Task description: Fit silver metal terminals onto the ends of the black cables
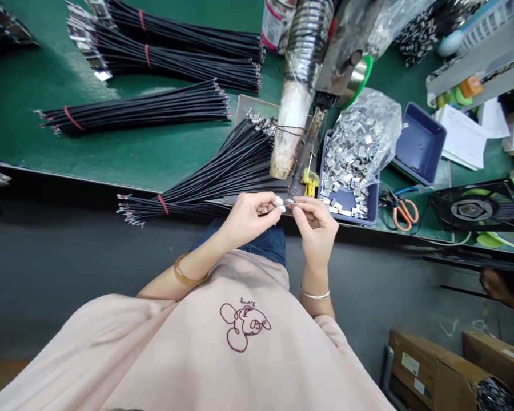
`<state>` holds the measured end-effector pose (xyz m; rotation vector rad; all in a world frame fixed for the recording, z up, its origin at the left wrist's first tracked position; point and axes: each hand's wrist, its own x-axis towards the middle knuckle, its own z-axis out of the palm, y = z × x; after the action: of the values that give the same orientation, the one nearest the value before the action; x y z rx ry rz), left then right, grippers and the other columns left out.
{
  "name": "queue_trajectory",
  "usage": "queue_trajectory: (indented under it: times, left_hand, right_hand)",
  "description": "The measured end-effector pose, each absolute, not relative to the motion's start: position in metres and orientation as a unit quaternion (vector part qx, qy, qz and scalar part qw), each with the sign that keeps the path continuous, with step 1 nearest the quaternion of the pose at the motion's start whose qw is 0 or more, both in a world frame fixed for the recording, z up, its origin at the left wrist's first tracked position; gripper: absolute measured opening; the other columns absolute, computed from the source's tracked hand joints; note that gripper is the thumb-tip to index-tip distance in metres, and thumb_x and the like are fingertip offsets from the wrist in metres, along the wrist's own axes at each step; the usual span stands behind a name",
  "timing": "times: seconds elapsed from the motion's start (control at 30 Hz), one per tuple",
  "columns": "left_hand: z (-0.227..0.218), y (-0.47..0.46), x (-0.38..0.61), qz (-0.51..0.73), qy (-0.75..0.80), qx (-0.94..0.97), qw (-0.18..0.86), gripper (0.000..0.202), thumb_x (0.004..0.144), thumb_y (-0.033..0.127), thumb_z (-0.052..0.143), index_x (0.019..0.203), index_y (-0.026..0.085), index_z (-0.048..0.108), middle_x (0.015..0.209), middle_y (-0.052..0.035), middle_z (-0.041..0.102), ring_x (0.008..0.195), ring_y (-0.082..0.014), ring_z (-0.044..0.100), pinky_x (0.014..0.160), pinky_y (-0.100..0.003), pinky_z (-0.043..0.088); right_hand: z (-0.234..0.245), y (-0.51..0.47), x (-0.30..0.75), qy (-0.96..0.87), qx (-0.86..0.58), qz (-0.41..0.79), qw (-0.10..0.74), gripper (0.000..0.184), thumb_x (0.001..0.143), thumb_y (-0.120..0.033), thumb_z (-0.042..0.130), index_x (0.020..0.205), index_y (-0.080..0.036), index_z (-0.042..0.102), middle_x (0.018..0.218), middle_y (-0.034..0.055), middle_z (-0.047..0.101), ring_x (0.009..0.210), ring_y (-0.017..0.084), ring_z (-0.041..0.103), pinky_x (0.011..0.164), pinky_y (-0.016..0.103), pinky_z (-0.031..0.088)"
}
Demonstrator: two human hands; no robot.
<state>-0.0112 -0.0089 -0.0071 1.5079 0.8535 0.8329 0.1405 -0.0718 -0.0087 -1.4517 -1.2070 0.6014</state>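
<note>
Two hands meet at the bench (132, 151) edge: R hand (319, 228) has thumb + index pinched on a small metal pc (290, 201), other fingers curled. L hand (252, 220) is just beside it, thumb + index w/ white-covered tips (279, 202) drawn close; can't tell what's btwn them. Black cables (235, 165) fan out beyond L hand; blue tray (346, 198) w/ metal pcs near R.
</note>
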Motion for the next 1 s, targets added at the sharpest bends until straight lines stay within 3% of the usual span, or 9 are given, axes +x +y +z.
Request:
queue_trajectory:
  times: [0.3, 0.57, 0.73, 1.0]
  left_hand:
    - [-0.013, -0.009, -0.011, 0.37, 0.333, 0.649, 0.575, 0.01, 0.085, 0.022, 0.067, 0.08, 0.013, 0.071, 0.078, -0.0031, 0.073, 0.07, -0.0124, 0.065, 0.068, -0.021, 0.053]
    - [-0.012, -0.005, -0.016, 0.361, 0.288, 0.793, 0.397, 0.013, 0.091, 0.016, 0.066, 0.087, 0.016, 0.078, 0.08, -0.0062, 0.077, 0.071, -0.0156, 0.068, 0.068, -0.025, 0.05]
    - [-0.01, -0.005, -0.019, 0.37, 0.274, 0.798, 0.388, 0.013, 0.092, 0.016, 0.065, 0.092, 0.016, 0.078, 0.087, -0.0068, 0.079, 0.075, -0.0159, 0.071, 0.07, -0.024, 0.051]
    - [-0.02, -0.008, -0.018, 0.338, 0.262, 0.851, 0.305, 0.021, 0.097, 0.018, 0.056, 0.092, 0.015, 0.076, 0.081, -0.0077, 0.076, 0.072, -0.0175, 0.068, 0.068, -0.026, 0.048]
  right_hand:
    - [-0.015, -0.068, 0.142, -0.511, -0.604, 0.301, 0.533, 0.006, 0.088, -0.026, 0.069, 0.087, -0.022, 0.072, 0.102, 0.0043, 0.074, 0.093, 0.015, 0.073, 0.077, 0.027, 0.063]
    - [-0.003, -0.076, 0.145, -0.586, -0.626, 0.208, 0.471, 0.008, 0.089, -0.019, 0.065, 0.087, -0.024, 0.071, 0.103, 0.0032, 0.075, 0.098, 0.017, 0.072, 0.082, 0.033, 0.063]
    - [-0.007, -0.076, 0.15, -0.55, -0.606, 0.3, 0.49, 0.006, 0.089, -0.023, 0.067, 0.086, -0.022, 0.071, 0.107, 0.0051, 0.075, 0.099, 0.017, 0.074, 0.083, 0.031, 0.064]
    - [0.002, -0.079, 0.152, -0.632, -0.614, 0.194, 0.432, 0.009, 0.089, -0.017, 0.065, 0.086, -0.023, 0.071, 0.105, 0.0044, 0.075, 0.1, 0.018, 0.073, 0.088, 0.035, 0.063]
